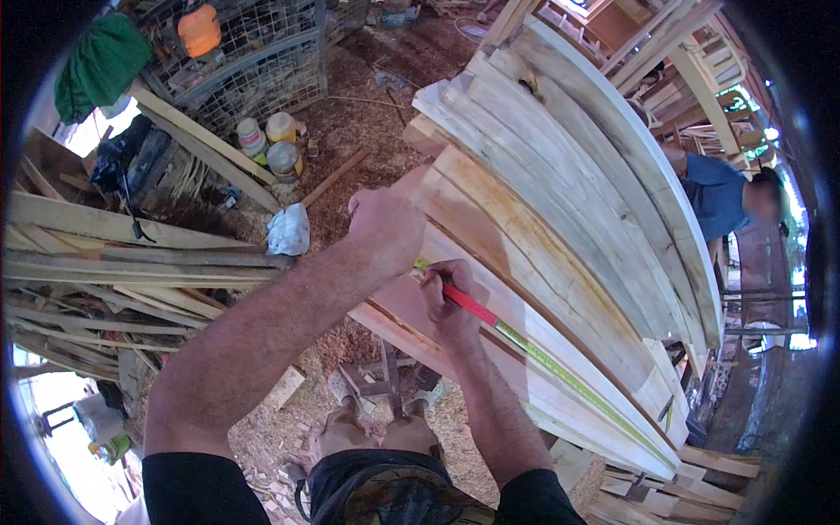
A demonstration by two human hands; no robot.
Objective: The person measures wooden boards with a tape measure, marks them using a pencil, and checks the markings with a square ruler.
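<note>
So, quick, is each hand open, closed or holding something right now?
Left hand: seen from its back; its grip cannot be told.
Right hand: closed, holding a red, pencil-like stick.

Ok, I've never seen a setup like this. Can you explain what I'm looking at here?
There's no machine: these are a person's bare hands. The single picture comes from a camera on their head, looking forward and down, so their legs show at the bottom. Long wooden boards lie side by side in front. A yellow-green measuring tape stretches along one pale board. The right hand grips a red stick-like thing, perhaps a pencil, over the tape. The left hand is just beyond; its grip is hidden. At the far right, another person wears a blue top.
</note>
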